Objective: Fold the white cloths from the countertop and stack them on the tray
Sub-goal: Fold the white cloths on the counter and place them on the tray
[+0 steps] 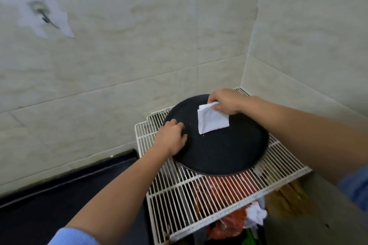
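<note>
A round black tray (223,153) rests on a white wire rack in the corner of the tiled walls. My right hand (226,101) pinches the upper corner of a folded white cloth (212,120), which hangs or lies over the tray's far half. My left hand (173,139) grips the tray's left rim, fingers curled over the edge onto the tray's surface. No other white cloths are in view.
The white wire rack (179,201) sits over a bin or box holding red packaging and crumpled paper (255,215). A dark countertop (59,195) stretches to the left. Tiled walls close the back and right. A hook (44,18) is fixed on the left wall.
</note>
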Tool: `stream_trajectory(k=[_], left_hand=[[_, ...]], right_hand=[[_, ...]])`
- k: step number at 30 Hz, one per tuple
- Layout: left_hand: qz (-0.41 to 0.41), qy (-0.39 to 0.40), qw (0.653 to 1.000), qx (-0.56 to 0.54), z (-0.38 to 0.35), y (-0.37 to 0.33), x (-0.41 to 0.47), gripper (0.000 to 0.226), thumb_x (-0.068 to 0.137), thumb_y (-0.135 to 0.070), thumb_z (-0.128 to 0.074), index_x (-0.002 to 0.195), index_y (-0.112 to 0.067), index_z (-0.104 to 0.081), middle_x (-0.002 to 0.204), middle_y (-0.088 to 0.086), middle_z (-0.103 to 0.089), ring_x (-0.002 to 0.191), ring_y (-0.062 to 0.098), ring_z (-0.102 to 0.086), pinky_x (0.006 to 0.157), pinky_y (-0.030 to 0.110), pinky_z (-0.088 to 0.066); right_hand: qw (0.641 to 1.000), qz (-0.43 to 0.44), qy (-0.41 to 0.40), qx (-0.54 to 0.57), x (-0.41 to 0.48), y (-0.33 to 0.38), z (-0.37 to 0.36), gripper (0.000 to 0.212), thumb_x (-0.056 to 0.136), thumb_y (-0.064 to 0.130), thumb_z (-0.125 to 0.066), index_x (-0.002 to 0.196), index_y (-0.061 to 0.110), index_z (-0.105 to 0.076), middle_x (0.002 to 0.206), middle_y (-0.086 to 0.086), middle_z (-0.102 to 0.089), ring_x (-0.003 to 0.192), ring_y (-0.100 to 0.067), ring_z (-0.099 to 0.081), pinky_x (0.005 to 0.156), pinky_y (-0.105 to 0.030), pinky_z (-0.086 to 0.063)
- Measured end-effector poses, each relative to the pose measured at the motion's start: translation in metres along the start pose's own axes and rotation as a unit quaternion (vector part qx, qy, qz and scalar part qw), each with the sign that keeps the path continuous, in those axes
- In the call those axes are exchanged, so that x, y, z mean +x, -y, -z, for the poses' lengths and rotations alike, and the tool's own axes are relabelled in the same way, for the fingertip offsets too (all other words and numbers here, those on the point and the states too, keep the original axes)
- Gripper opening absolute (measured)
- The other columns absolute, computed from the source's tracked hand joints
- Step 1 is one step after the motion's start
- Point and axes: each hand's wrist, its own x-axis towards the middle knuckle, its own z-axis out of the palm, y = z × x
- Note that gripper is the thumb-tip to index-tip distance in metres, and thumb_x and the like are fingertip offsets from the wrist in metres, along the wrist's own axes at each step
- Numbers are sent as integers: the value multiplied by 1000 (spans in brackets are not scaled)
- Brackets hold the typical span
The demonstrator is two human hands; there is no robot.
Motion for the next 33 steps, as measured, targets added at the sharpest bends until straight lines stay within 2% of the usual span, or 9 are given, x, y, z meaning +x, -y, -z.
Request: stream_trajectory(k=[5, 10, 13, 16, 20, 27, 33], left_hand=[[14, -11, 1000, 11, -12, 14, 26, 36, 94, -39, -47, 120, -16, -54, 120, 7, -51, 113, 27, -47, 94, 40, -40], [15, -18, 999, 26, -28, 19, 30, 37, 94, -43, -43, 121, -19, -54, 121, 4, -50, 116, 26, -45, 97, 39, -33], [5, -42, 998, 39, -38, 23, 30, 35, 94, -43, -42, 116, -20, -57, 117, 2, -52, 112, 24, -47, 98, 37, -29], [-2, -83, 996, 43, -46, 25, 30, 35, 90, -43, -39, 104, -19, -62, 104, 2, -57, 100, 24, -54, 93, 38, -34], [-1, -100, 994, 45, -48, 25, 31, 40, 85, -44, -34, 94, -19, -63, 94, 2, -59, 89, 24, -57, 87, 39, -40], [-1, -61, 998, 14, -33, 25, 27, 32, 92, -38, -46, 114, -18, -57, 114, 2, -54, 109, 23, -49, 96, 37, -34], [62, -105, 992, 15, -3, 37, -23, 27, 93, -34, -48, 112, -17, -58, 110, 2, -57, 105, 22, -51, 93, 37, -38]], right_hand=[[999, 2, 28, -28, 74, -7, -19, 27, 94, 21, -50, 119, 22, -61, 125, 1, -59, 112, -24, -55, 90, -38, -46], [999, 0, 30, -26, 116, -14, -40, 28, 94, 21, -50, 118, 24, -62, 125, 0, -60, 113, -25, -55, 88, -35, -43], [998, -4, -2, -57, 128, -17, -50, 27, 94, 21, -46, 116, 27, -61, 121, -1, -61, 112, -27, -54, 91, -39, -39], [993, 6, -62, -104, 129, -24, -62, 26, 94, 27, -49, 118, 24, -60, 120, -6, -58, 112, -30, -51, 91, -43, -38], [988, -3, -100, -115, 124, -26, -79, 32, 97, 32, -46, 125, 19, -55, 122, -10, -51, 114, -30, -46, 86, -41, -42], [992, -28, -109, -50, 101, -19, -61, 35, 100, 31, -41, 129, 16, -51, 127, -11, -51, 117, -31, -45, 91, -45, -44], [992, 30, -120, -34, 61, 24, -42, 34, 98, 35, -45, 126, 18, -55, 125, -8, -53, 117, -29, -46, 88, -40, -41]])
